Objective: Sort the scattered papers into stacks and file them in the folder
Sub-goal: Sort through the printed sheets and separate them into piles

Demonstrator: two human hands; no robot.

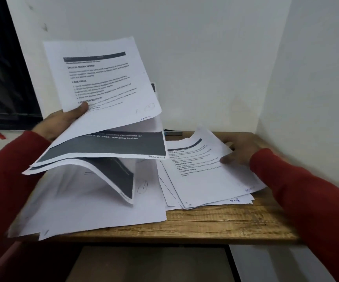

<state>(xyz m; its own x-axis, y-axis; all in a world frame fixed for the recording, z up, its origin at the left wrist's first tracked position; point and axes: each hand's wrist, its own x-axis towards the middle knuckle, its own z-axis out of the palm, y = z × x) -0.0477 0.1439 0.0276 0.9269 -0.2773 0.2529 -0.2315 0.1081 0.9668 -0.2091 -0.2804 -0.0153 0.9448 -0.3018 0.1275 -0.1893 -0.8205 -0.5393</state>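
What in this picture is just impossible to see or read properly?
- Body text on the raised sheets in the left hand: too blurred to read in the head view.
- Right hand: its fingers are smeared by motion, partly under the top sheet of the pile on the table.
- Grey object at the back: mostly hidden behind the papers; whether it is the folder is unclear.
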